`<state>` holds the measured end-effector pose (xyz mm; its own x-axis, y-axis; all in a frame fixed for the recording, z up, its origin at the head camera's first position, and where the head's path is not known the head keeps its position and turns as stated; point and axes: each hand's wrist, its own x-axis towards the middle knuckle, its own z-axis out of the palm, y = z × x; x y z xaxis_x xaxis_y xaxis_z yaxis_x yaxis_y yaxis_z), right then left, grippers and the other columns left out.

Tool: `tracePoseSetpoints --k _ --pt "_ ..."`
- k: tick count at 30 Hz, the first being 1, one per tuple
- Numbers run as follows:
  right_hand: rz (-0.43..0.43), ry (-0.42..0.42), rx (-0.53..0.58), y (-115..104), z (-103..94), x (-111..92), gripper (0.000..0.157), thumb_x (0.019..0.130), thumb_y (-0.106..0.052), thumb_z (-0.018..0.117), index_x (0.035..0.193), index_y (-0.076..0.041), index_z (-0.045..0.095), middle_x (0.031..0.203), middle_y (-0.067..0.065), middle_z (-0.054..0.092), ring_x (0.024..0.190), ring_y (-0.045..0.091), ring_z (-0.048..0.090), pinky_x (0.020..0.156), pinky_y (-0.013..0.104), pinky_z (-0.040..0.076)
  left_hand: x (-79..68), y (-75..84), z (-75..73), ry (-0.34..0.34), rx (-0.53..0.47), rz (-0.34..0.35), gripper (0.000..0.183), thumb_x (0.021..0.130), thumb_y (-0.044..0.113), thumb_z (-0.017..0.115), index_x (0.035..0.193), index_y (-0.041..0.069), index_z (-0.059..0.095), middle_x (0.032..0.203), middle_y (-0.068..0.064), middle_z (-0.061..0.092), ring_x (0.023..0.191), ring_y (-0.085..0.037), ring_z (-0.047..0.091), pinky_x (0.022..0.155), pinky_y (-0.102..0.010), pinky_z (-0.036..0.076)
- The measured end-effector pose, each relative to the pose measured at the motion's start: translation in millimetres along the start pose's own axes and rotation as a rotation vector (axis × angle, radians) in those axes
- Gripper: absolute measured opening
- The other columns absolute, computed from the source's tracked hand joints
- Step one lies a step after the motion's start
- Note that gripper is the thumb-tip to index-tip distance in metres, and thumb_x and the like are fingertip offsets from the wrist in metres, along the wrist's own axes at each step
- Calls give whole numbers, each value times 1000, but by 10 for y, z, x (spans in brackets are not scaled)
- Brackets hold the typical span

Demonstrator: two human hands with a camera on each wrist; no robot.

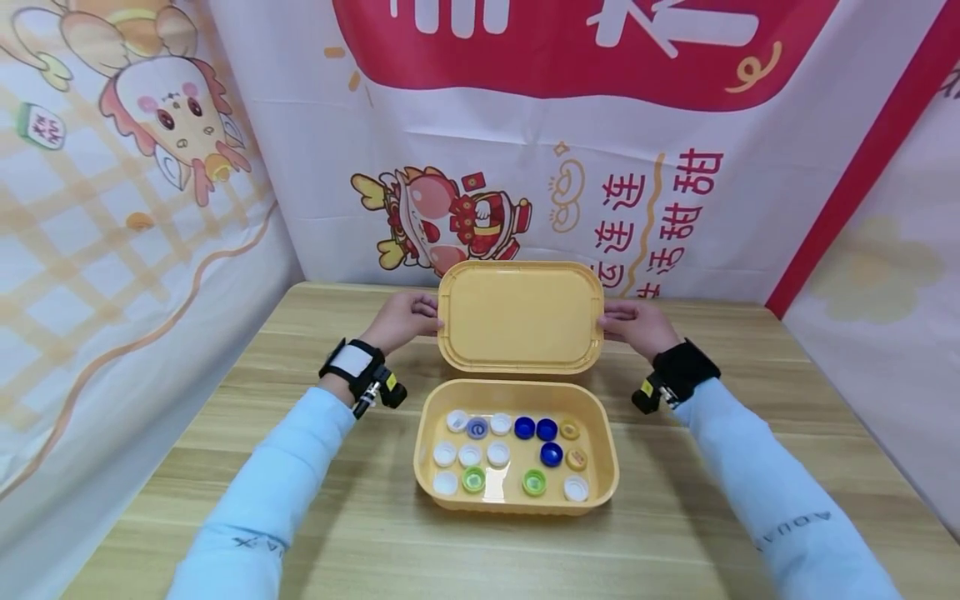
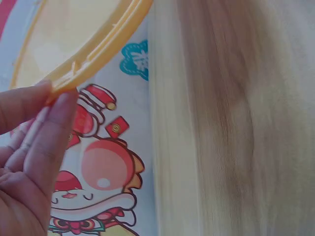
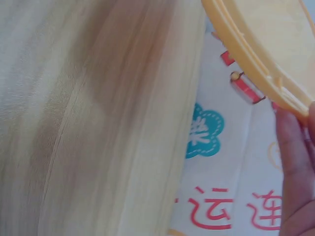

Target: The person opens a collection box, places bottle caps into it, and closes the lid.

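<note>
A yellow rectangular lid with rounded corners is held up behind the box, its rimmed face toward me. My left hand pinches its left edge between thumb and fingers; the left wrist view shows the thumb and fingertips on the lid's rim. On the opposite edge my right hand pinches the rim too, partly cut off in the right wrist view. In front of the lid stands the open yellow box, holding white bottle caps, blue caps, green caps and yellowish caps.
The wood-grain table extends around the box on both sides. Behind its back edge hangs a printed cloth with a red banner and cartoon figures. More printed cloth walls the left side, and a pale cloth the right.
</note>
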<state>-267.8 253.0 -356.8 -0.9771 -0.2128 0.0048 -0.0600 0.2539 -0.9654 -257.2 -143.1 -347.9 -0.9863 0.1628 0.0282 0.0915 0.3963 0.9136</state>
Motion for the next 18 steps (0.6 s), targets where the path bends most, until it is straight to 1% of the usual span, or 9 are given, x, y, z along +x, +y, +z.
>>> tracePoseSetpoints --k 3,6,9,11,13,15,18 --pt "-72 19 -28 -60 -36 -135 42 93 -9 65 129 10 55 116 22 65 87 9 68 84 35 54 -134 65 -35 1 35 75 31 87 7 73 114 0 62 102 -14 66 91 -23 66 79 -34 56" --pt "-160 55 -100 -105 -60 -271 39 91 -14 69 123 7 61 108 14 70 86 7 68 78 28 55 -258 100 -63 1 71 184 29 86 9 75 112 2 66 101 -11 68 92 -23 66 78 -31 55" --pt "-313 100 -157 -123 -55 -404 30 87 -8 73 112 8 67 98 13 72 82 4 68 72 22 55 -390 119 -69 19 104 311 20 85 7 75 105 3 70 97 -8 70 90 -21 66 77 -30 56" --pt "-436 110 -167 -125 -37 -501 22 84 1 73 104 10 69 94 15 72 79 5 69 69 21 55 -491 126 -60 37 123 393 15 84 2 74 99 3 71 95 -8 70 89 -21 67 76 -30 56" --pt "-549 114 -181 -121 -10 -601 18 80 10 73 97 9 70 91 18 72 77 8 69 66 21 55 -587 121 -44 48 126 480 13 82 -3 74 94 2 71 94 -9 70 89 -22 68 75 -30 56" --pt "-646 115 -230 -103 9 -700 19 75 15 74 92 7 72 87 17 72 72 10 69 62 19 54 -674 104 -32 56 139 567 14 80 -8 74 91 1 71 93 -10 70 88 -24 69 74 -29 57" --pt "-758 125 -366 -81 20 -850 24 71 15 77 91 1 74 86 11 73 70 9 67 60 16 52 -789 69 -24 72 206 706 21 77 -13 74 90 3 71 92 -9 70 83 -23 69 71 -25 56"
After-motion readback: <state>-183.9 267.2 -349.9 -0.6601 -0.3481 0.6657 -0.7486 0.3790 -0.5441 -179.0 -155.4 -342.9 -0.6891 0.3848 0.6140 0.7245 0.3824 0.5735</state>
